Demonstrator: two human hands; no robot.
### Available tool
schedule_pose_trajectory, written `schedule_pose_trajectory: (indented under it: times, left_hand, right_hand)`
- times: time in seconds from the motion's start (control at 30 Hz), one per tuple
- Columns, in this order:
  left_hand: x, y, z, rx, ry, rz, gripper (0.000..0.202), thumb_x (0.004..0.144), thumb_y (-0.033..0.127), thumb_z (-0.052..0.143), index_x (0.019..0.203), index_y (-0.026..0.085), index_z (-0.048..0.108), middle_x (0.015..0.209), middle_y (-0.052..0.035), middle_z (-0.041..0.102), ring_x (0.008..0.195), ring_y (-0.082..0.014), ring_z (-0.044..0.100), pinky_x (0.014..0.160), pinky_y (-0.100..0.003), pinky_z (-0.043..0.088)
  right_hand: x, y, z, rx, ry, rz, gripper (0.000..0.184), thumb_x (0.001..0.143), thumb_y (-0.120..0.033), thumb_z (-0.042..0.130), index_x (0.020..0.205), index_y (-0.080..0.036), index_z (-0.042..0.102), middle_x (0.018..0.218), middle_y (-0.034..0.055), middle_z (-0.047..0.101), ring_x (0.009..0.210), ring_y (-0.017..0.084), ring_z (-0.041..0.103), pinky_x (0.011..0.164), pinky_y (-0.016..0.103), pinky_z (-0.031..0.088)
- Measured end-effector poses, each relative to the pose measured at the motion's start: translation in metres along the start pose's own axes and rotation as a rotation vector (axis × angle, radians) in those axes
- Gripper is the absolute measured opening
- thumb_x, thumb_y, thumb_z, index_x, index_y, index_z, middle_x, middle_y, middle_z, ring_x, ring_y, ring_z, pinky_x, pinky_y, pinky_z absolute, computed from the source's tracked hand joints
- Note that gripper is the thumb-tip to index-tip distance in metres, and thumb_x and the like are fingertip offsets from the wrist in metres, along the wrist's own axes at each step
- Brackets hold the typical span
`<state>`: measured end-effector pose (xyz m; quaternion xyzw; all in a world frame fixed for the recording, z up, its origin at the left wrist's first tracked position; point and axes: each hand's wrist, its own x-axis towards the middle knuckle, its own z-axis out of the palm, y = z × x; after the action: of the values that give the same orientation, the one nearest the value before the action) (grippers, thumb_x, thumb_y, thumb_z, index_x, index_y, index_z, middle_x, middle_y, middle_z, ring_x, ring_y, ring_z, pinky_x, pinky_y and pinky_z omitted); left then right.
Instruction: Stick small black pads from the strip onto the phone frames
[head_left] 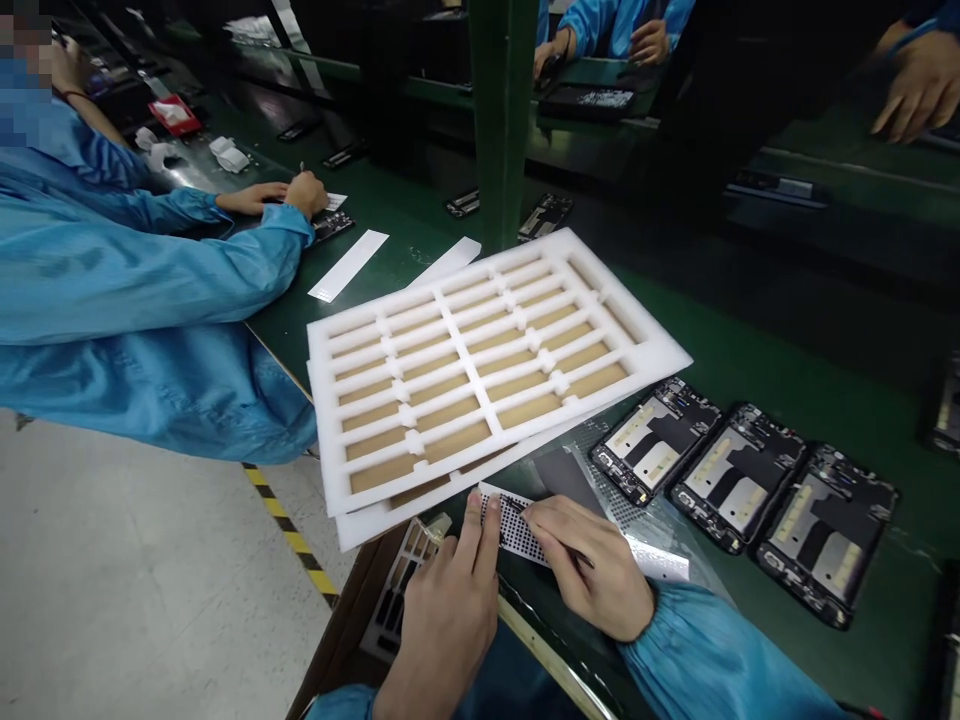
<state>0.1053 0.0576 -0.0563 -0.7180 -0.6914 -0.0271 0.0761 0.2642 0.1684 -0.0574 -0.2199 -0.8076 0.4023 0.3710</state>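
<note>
My left hand (455,590) lies palm down, with its index and middle fingers stretched out onto the left end of a white sheet of small black dots (525,538). Its thumb is hidden. My right hand (592,560) is closed in a pinch around thin dark tweezers (511,505), with the tip low over the dotted sheet. Under and beyond the sheet are a grey strip (564,478) and clear perforated film (626,510). Three opened phone bodies (660,440) lie in a row to the right, with their inner parts facing up.
Two stacked white foam trays (469,355) with slots fill the middle of the green table (787,350). Pale strips (349,266) lie behind. A green post (501,120) rises beyond. At left a co-worker in blue sleeves (247,250) works on a phone. A box below contains another tray (390,600).
</note>
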Motion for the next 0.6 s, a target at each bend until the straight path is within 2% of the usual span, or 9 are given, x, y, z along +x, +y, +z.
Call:
schedule_pose_trajectory:
  times: [0.33,0.43,0.5,0.57,0.6]
  left_hand:
    - [-0.001,-0.001,0.000,-0.023,-0.034,-0.002,0.055,0.092,0.005,0.047,0.146,0.012,0.052,0.148,-0.0103,0.058,0.076,-0.0163,0.071,0.049,-0.025,0.056]
    - [0.000,-0.003,0.001,-0.032,-0.026,-0.008,0.055,0.093,0.006,0.045,0.148,0.013,0.050,0.149,-0.0094,0.058,0.079,-0.0160,0.073,0.049,-0.024,0.057]
    - [-0.002,-0.008,-0.001,-0.060,-0.005,0.012,0.058,0.094,0.007,0.044,0.151,0.013,0.044,0.146,-0.0112,0.061,0.081,-0.0170,0.074,0.051,-0.025,0.059]
    - [-0.008,-0.020,-0.003,-0.115,0.037,0.035,0.064,0.095,0.007,0.044,0.157,0.015,0.032,0.142,-0.0132,0.064,0.086,-0.0183,0.076,0.058,-0.026,0.062]
    - [-0.011,-0.029,-0.002,-0.187,0.062,0.016,0.067,0.097,0.009,0.045,0.160,0.021,0.026,0.139,-0.0119,0.066,0.094,-0.0190,0.076,0.069,-0.027,0.064]
  right_hand:
    - [-0.001,0.007,-0.004,0.031,0.048,0.077,0.030,0.098,-0.002,0.050,0.117,-0.022,0.064,0.095,0.0060,0.072,0.089,0.019,0.069,0.080,0.031,0.057]
    - [0.005,0.004,0.003,0.022,0.066,0.018,0.037,0.098,-0.002,0.050,0.127,-0.020,0.064,0.103,0.0083,0.076,0.092,0.020,0.071,0.081,0.032,0.060]
    - [0.013,-0.007,0.008,-0.004,0.085,-0.064,0.037,0.099,-0.005,0.047,0.130,-0.019,0.064,0.109,0.0096,0.078,0.093,0.020,0.073,0.082,0.033,0.062]
    - [0.020,-0.021,0.003,-0.049,0.113,-0.155,0.037,0.100,-0.008,0.043,0.129,-0.018,0.065,0.111,0.0089,0.079,0.095,0.019,0.075,0.084,0.031,0.063]
    - [0.021,-0.029,-0.006,-0.076,0.136,-0.189,0.038,0.101,-0.009,0.040,0.128,-0.018,0.065,0.110,0.0080,0.080,0.095,0.018,0.076,0.084,0.029,0.063]
